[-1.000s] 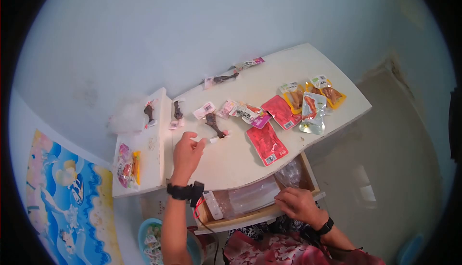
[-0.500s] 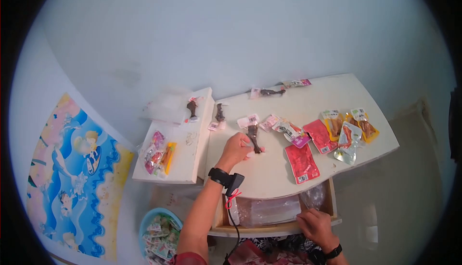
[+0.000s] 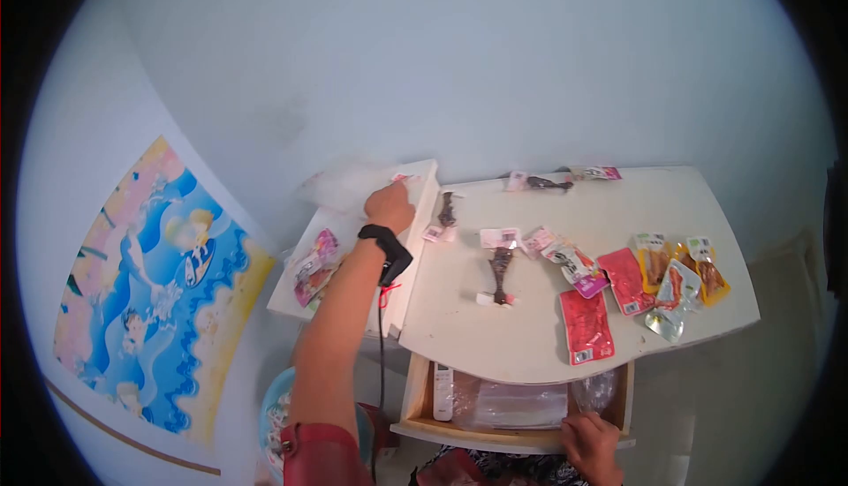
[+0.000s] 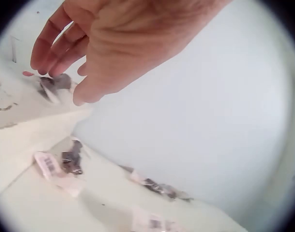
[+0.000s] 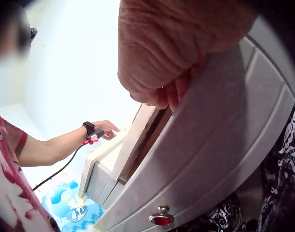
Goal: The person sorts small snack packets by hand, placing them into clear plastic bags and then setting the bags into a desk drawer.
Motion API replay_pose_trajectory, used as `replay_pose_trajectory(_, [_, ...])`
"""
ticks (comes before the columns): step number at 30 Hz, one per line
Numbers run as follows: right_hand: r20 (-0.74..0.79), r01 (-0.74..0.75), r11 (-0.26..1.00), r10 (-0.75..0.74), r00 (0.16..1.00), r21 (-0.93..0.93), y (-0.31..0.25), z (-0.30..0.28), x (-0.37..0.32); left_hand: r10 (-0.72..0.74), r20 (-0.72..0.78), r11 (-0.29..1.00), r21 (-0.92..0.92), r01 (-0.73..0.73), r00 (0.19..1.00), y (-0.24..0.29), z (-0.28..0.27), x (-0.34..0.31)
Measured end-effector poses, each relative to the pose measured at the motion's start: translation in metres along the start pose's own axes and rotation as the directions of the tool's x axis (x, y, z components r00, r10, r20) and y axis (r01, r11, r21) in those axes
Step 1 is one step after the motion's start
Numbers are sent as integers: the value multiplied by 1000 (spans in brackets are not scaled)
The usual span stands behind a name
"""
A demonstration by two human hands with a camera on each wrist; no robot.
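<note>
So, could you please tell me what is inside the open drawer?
The drawer holds a white remote at the left, clear plastic packaging and a crumpled clear bag; whatever lies beneath them is covered.

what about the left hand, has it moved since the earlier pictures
Yes: against the white desk, the left hand has gone left and toward the wall, now over the raised side section.

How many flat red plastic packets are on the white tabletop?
2. One flat red packet lies near the front edge of the white tabletop; another red packet lies behind it, to the right, beside a yellow-edged pouch.
</note>
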State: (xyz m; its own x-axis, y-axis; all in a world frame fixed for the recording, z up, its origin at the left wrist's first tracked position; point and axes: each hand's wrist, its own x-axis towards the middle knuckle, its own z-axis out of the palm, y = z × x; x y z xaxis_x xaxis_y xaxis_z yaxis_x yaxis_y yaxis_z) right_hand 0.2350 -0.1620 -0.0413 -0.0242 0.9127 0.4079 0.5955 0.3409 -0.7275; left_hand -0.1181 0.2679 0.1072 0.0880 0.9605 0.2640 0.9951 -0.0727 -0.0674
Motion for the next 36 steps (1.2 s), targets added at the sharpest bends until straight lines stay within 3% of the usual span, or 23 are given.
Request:
replay_pose_trajectory(2, [26, -14, 1000, 14, 1000, -22, 1, -1, 0, -60, 0, 998, 37, 60, 998, 6, 4, 4])
replay_pose_trajectory(5, [-1, -5, 999, 5, 1000, -45, -2, 1, 3, -44, -153, 994, 97, 60, 987, 7, 19, 11])
replay_pose_trajectory(9, [-74, -6, 997, 1, 997, -79, 5, 14, 4, 61, -103, 993, 109, -50, 993, 9, 8, 2])
replay_pose_trajectory(14, [-65, 10, 994, -17, 998, -110, 10, 15, 2, -2, -51, 1000, 1, 2, 999, 22, -21, -25])
replay_pose_trajectory(18, [-75, 34, 996, -40, 996, -88, 11, 15, 2, 249, -95, 968, -4, -251, 964, 44, -33, -66])
replay_pose_trajectory(24, [-50, 28, 997, -32, 998, -75, 8, 8, 2, 340, 131, 939, -93, -330, 931, 97, -32, -102])
replay_pose_trajectory(27, [-1, 19, 1000, -19, 1000, -3, 13, 4, -3, 380, 132, 925, -81, -372, 915, 106, -11, -104])
replay_pose_trajectory(30, [95, 26, 993, -36, 995, 113, 14, -9, -2, 341, 229, 939, -122, -321, 912, 112, 0, -111])
replay_pose_trajectory(33, [111, 78, 993, -87, 990, 90, 4, -30, 10, 299, 240, 952, -146, -270, 924, 109, 11, -123])
replay_pose_trajectory(36, [92, 166, 985, -169, 981, 43, 2, -59, 32, 238, 221, 956, -225, -188, 946, 109, -14, -155])
